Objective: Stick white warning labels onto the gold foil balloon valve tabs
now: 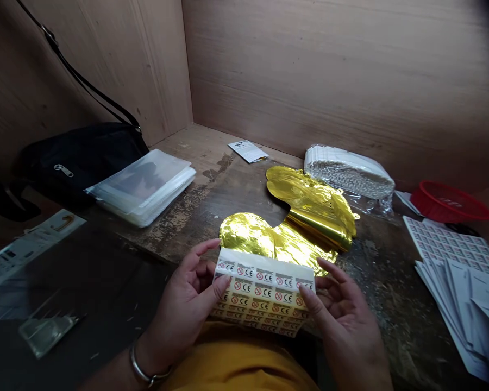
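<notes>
Label sheet (263,293), rows of small printed stickers with CE marks and red prohibition symbols, held up in both hands over the near edge of the surface, in front of the person's yellow top (236,364). Sheet bows slightly. Looks light, thin and floppy, likely to flex and curl if held by one corner; the side edges look like the best places to hold it, one hand each side, as now.

Left hand (179,309): grip pinching the sheet's left edge, thumb on the printed face, fingers behind and partly spread. Metal bangle (146,366) on that wrist. Right hand (342,320): same pinch on the right edge, thumb on the front, fingers behind.

Just behind the sheet lies a crumpled gold foil piece (261,239); whether they touch can't be told. Folded gold foil bundle (313,203) beyond it, then a plastic-wrapped stack of white paper (348,171). Right side: fanned printed sheets (452,250), red plastic basket (450,202). Left side: clear plastic sleeve album (140,187), black zip bag (77,160). Small white leaflet (248,151) near the back of the worn wooden surface (175,231), against the plywood wall (330,70).
</notes>
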`<state>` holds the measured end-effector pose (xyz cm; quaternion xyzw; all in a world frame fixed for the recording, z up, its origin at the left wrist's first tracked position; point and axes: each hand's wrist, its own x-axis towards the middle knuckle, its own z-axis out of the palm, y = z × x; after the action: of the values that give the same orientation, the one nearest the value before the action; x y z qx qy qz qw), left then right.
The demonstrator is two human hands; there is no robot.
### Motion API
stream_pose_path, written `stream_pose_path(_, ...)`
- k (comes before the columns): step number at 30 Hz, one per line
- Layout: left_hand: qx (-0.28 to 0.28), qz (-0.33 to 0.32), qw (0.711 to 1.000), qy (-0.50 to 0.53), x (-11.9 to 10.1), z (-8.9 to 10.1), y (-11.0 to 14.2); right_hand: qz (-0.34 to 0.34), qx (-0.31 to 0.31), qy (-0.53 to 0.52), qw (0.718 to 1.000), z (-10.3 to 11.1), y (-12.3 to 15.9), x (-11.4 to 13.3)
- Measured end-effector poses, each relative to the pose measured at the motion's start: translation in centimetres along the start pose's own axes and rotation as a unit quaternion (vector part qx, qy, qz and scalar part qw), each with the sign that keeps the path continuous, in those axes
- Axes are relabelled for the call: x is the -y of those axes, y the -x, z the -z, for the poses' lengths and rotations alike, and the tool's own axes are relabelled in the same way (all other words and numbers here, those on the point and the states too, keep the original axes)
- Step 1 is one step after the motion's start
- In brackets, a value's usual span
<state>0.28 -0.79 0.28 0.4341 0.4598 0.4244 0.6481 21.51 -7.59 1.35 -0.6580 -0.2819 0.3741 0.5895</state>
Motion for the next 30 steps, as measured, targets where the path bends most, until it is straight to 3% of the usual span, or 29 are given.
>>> stream_pose_path(3, 0.013, -0.018, 1.000, -0.003, 0.6, 0.1, 0.1, 0.003, -0.011, 0.027, 1.000, 0.4, -0.1, 0.1)
stream_pose_path(9, 0.074, -0.010, 0.995, -0.072, 0.7, 0.5, 0.1, -0.013, 0.052, 0.018, 0.998, 0.0, 0.5, 0.6)
stream_pose_path(13, 0.073, 0.030, 0.996, -0.046, 0.2, 0.2, -0.2, 0.032, 0.050, 0.023, 0.998, -0.3, 0.8, 0.6)
stream_pose_path(18, 0.058, 0.044, 0.997, -0.002, 0.2, -0.2, -0.2, -0.003, 0.021, 0.021, 1.000, 0.1, 0.5, 0.6)
stream_pose_path(22, 0.068, 0.047, 0.997, -0.006, 0.5, -0.3, -0.1, 0.004, 0.048, 0.020, 0.999, 0.2, 0.9, 0.7)
stream_pose_path(27, 0.078, 0.041, 0.996, -0.012, 0.0, -0.3, -0.4, 0.063, 0.094, 0.081, 0.990, 0.0, 1.1, 1.2)
stream_pose_path(30, 0.076, 0.040, 0.996, -0.027, -0.2, -0.2, -0.5, 0.055, 0.116, 0.093, 0.987, 0.3, 0.7, 1.5)
